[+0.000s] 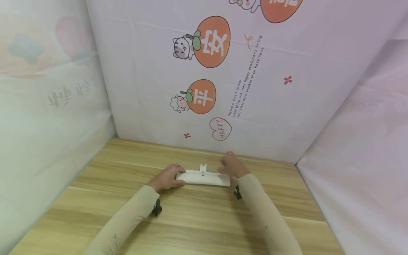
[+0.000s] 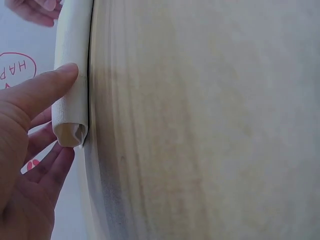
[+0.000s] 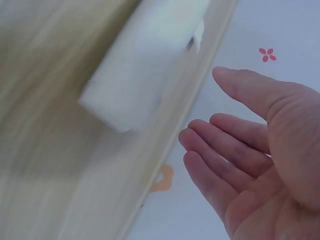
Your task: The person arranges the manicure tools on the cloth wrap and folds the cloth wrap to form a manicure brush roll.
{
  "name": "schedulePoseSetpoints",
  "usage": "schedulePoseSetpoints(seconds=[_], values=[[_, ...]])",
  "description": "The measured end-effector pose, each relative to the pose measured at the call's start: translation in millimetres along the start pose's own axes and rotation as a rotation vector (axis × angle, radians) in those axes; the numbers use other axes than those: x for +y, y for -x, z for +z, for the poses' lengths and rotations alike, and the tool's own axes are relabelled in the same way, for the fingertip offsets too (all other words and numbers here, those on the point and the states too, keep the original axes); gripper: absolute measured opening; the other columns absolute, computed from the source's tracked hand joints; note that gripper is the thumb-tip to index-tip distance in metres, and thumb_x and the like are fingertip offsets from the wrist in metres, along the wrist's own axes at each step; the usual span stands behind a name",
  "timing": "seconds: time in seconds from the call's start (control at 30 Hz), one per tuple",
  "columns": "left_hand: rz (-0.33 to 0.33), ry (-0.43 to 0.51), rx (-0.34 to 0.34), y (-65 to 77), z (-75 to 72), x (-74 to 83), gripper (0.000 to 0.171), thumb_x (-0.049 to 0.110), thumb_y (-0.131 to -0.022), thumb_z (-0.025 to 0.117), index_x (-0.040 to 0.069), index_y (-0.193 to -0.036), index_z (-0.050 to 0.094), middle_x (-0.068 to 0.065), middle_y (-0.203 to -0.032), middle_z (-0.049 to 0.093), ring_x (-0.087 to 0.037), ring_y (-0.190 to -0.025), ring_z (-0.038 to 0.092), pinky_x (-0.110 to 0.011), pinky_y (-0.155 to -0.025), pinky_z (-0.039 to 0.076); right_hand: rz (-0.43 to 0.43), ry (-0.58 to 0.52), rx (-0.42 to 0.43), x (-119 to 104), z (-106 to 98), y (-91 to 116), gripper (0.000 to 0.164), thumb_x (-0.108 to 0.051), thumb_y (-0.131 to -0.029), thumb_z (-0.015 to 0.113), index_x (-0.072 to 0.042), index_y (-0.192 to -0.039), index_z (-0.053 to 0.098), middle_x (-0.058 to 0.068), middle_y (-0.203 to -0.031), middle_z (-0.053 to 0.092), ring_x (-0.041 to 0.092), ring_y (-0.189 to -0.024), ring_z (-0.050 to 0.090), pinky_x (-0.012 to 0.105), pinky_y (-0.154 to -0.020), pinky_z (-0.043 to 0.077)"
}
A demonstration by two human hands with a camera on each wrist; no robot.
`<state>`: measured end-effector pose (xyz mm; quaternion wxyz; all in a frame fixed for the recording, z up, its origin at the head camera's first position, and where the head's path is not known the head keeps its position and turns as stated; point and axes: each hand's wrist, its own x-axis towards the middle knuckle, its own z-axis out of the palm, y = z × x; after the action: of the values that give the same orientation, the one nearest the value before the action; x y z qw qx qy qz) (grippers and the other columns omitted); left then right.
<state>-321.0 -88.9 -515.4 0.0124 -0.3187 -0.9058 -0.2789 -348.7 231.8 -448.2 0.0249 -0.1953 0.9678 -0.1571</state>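
A cream rolled-up case (image 1: 207,179) lies lengthwise on the wooden table, with a short snap strap (image 1: 203,168) sticking out from its far side. My left hand (image 1: 167,177) holds the left end, thumb on one face and fingers round the other. In the left wrist view that end of the cream roll (image 2: 72,100) shows a hollow, folded opening. Beyond the roll's right end is my right hand (image 1: 234,166), apart from it. The right wrist view shows the right hand (image 3: 255,145) with loosely bent fingers and nothing in them; the roll there is blurred.
The wooden table (image 1: 191,219) ends at a white printed cloth wall (image 1: 153,106) just behind the roll. More white cloth hangs on the left side (image 1: 47,141) and the right side (image 1: 366,159). A small orange item or print (image 1: 230,153) shows by the right hand.
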Motion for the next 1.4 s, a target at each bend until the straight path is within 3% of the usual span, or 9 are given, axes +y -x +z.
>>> schedulePoseSetpoints(seconds=[0.07, 0.17, 0.27, 0.4, 0.57, 0.73, 1.07, 1.23, 1.4], values=[[-0.005, 0.005, -0.006, 0.2, 0.1, 0.7, 0.046, 0.027, -0.094, 0.082, -0.001, -0.128, 0.069, -0.017, -0.129, 0.069, -0.034, -0.122, 0.065, -0.05, -0.107, 0.053, -0.017, 0.005, -0.01, -7, 0, -6, 0.034, -0.015, -0.094, 0.077, -0.008, -0.073, 0.051, 0.002, -0.075, 0.052, 0.015, -0.073, 0.044, 0.029, -0.067, 0.041], [-0.019, 0.019, -0.009, 0.6, -0.8, 2.2, 0.046, 0.026, -0.094, 0.082, -0.001, -0.128, 0.068, -0.017, -0.13, 0.069, -0.034, -0.122, 0.065, -0.05, -0.107, 0.053, -0.035, 0.005, -0.018, -15, 5, -17, 0.028, -0.012, -0.094, 0.074, -0.005, -0.076, 0.053, 0.005, -0.073, 0.052, 0.018, -0.07, 0.046, 0.034, -0.067, 0.044], [-0.041, 0.041, -0.011, 1.2, -2.3, 3.4, 0.046, 0.026, -0.094, 0.082, -0.001, -0.129, 0.068, -0.017, -0.13, 0.069, -0.033, -0.122, 0.065, -0.049, -0.106, 0.053, -0.045, 0.004, -0.007, -20, 16, -27, 0.013, -0.009, -0.094, 0.073, 0.002, -0.091, 0.066, 0.014, -0.089, 0.068, 0.025, -0.08, 0.063, 0.043, -0.08, 0.056], [-0.057, 0.053, -0.027, 2.2, -3.3, 3.6, 0.047, 0.027, -0.095, 0.08, 0.0, -0.131, 0.067, -0.016, -0.131, 0.068, -0.031, -0.122, 0.065, -0.048, -0.105, 0.053, -0.038, -0.037, -0.004, -20, 32, -36, 0.017, -0.008, -0.093, 0.076, 0.002, -0.105, 0.07, 0.019, -0.112, 0.074, 0.031, -0.1, 0.07, 0.048, -0.092, 0.058], [-0.058, 0.055, -0.036, 2.0, -5.4, 2.4, 0.047, 0.028, -0.097, 0.079, 0.0, -0.133, 0.066, -0.015, -0.132, 0.067, -0.03, -0.121, 0.065, -0.048, -0.103, 0.054, -0.053, -0.098, -0.001, -18, 45, -46, 0.013, -0.006, -0.093, 0.077, -0.002, -0.091, 0.065, 0.01, -0.089, 0.066, 0.02, -0.079, 0.056, 0.037, -0.073, 0.051], [-0.07, 0.065, -0.036, 1.5, -5.7, 1.8, 0.047, 0.028, -0.096, 0.079, 0.001, -0.132, 0.067, -0.015, -0.132, 0.067, -0.031, -0.122, 0.064, -0.049, -0.104, 0.053, -0.047, -0.11, -0.012, -18, 51, -49, 0.007, -0.006, -0.092, 0.077, -0.009, -0.096, 0.071, 0.004, -0.095, 0.071, 0.016, -0.085, 0.059, 0.034, -0.078, 0.053], [-0.06, 0.063, -0.04, 0.0, -3.3, -1.5, 0.046, 0.029, -0.095, 0.08, 0.002, -0.131, 0.068, -0.015, -0.131, 0.068, -0.032, -0.121, 0.065, -0.05, -0.105, 0.053, -0.039, -0.198, 0.046, -24, 45, -43, 0.032, 0.004, -0.095, 0.068, 0.002, -0.126, 0.072, 0.019, -0.121, 0.075, 0.032, -0.113, 0.072, 0.046, -0.101, 0.059], [-0.071, 0.07, -0.047, -0.1, -4.6, 0.7, 0.047, 0.028, -0.095, 0.08, 0.001, -0.131, 0.068, -0.015, -0.132, 0.067, -0.032, -0.123, 0.064, -0.05, -0.107, 0.052, -0.027, -0.219, 0.051, -30, 37, -37, 0.03, 0.004, -0.095, 0.07, 0.002, -0.125, 0.073, 0.017, -0.119, 0.076, 0.029, -0.11, 0.072, 0.044, -0.101, 0.059], [-0.064, 0.061, -0.049, 0.0, -5.5, 1.6, 0.046, 0.028, -0.096, 0.08, 0.0, -0.131, 0.068, -0.016, -0.133, 0.067, -0.033, -0.125, 0.063, -0.05, -0.109, 0.051, -0.069, -0.168, 0.055, -35, 32, -30, 0.024, 0.003, -0.091, 0.075, -0.003, -0.115, 0.077, 0.013, -0.112, 0.078, 0.025, -0.104, 0.073, 0.041, -0.098, 0.06]])
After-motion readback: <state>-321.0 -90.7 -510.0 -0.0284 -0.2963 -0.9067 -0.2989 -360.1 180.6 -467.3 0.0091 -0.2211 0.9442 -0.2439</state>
